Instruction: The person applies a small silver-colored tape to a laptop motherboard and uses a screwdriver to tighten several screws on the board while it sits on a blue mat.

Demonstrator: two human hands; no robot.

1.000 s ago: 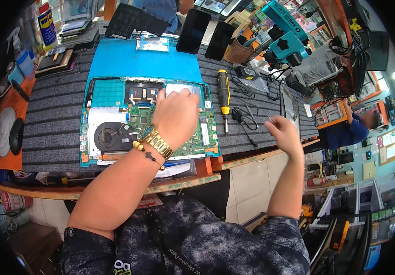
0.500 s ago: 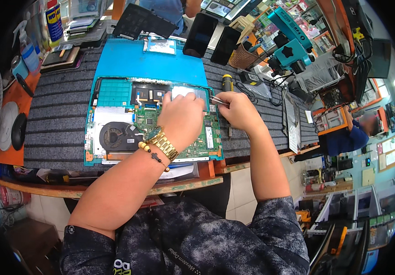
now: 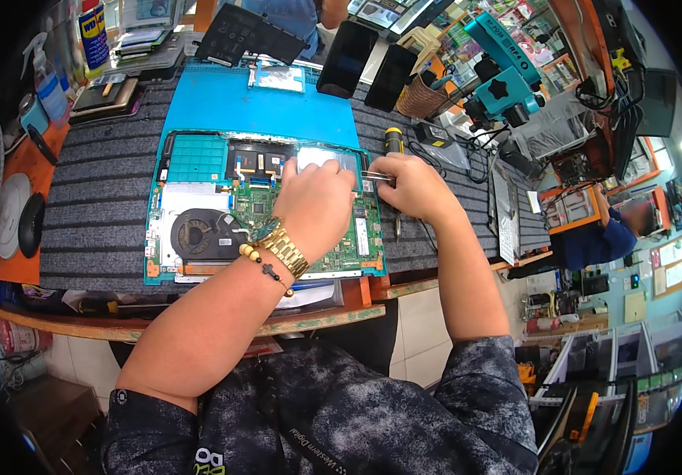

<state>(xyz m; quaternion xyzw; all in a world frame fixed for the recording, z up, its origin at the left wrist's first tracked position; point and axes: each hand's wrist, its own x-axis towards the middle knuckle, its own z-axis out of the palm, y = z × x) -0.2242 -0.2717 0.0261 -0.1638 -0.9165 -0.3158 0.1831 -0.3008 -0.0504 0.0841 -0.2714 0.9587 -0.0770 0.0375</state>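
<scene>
An opened laptop base lies in front of me, with its green circuit board and black fan exposed. My left hand reaches over the board, thumb apart from the other fingers. Its fingertips rest by a shiny silvery rectangular part near the far right corner. What lies under the palm is hidden. Metal tweezers are pinched in my right hand, their tips pointing left at the laptop's right edge. Below the left hand, a slim board with a white label shows.
A blue mat lies under and beyond the laptop, on ribbed grey cloth. A black battery-like pack, two dark phones and a yellow-black screwdriver lie around. A teal microscope stands right. Another person is farther right.
The tweezers have tilted to lie more level, and my right hand has shifted slightly. My left hand stays nearly in place on the laptop.
</scene>
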